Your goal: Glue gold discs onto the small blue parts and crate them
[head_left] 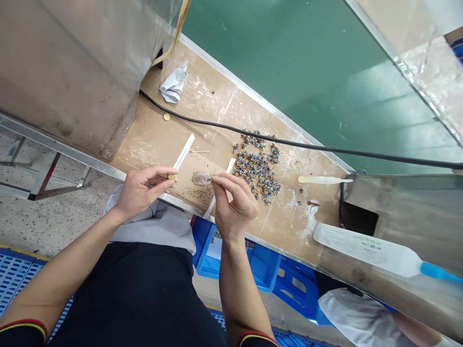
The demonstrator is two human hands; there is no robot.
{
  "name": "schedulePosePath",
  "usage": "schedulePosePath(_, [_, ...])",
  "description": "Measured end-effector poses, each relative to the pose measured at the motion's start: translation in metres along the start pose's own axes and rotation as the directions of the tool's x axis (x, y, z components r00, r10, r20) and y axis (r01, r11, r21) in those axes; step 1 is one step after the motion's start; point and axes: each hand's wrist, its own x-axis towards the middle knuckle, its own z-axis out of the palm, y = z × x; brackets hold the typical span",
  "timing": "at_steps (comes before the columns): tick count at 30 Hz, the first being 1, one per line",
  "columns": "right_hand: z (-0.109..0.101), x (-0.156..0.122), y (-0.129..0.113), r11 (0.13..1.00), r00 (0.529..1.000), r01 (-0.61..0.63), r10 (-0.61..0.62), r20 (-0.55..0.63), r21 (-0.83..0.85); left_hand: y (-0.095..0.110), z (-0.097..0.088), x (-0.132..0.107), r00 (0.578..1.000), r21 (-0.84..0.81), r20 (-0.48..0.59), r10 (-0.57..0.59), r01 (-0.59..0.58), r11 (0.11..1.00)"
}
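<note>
Left hand [146, 188]: thumb and fingers closed on one yellow disc [172, 178]. Right hand [237, 205]: fingertips pinched on one small dark piece [209, 179] at the 3 o'clock edge of one clear dish [197, 179]. Surface: cardboard-covered bench [217, 108]. From the dish: green surface [289, 72], 1 o'clock; one cloth [173, 86], 11; one bottle [369, 250], 4; blue-and-brass parts [258, 166], 3, dozens, too clustered to count

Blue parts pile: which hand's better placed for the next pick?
Right hand, probably: it's beside the pile, though its fingers seem to pinch something tiny. Left hand is farther, holding a yellow piece.
</note>
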Motion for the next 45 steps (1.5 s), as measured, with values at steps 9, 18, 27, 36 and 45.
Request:
schedulePosePath(9, [-0.0002, 0.0013, 0.0009, 0.997, 0.997, 0.073, -0.074, -0.017, -0.034, -0.0023, -0.0004, 0.0006, 0.999, -0.021, 0.001, 0.04, -0.04, 0.999])
schedulePosePath(18, [-0.0014, 0.0047, -0.0023, 0.988, 0.983, 0.126, -0.137, -0.123, -0.093, -0.0017, -0.0008, 0.0, 0.998, -0.009, -0.005, 0.06, -0.06, 0.998])
schedulePosePath(27, [-0.0017, -0.0002, 0.0001, 0.991, 0.989, 0.098, -0.107, -0.098, -0.09, -0.0012, 0.0, 0.0011, 0.999, -0.002, -0.008, 0.046, -0.046, 0.999])
schedulePosePath(36, [-0.0012, -0.0011, 0.0, 0.994, 0.992, 0.055, -0.065, -0.108, -0.094, -0.0019, -0.0002, 0.0006, 0.999, -0.006, -0.008, 0.038, -0.038, 0.999])
schedulePosePath(45, [0.0, -0.0004, 0.0008, 1.0, 0.992, -0.031, 0.031, -0.121, 0.003, 0.0024, 0.0007, 0.0009, 1.0, -0.004, -0.011, 0.029, -0.029, 1.0])
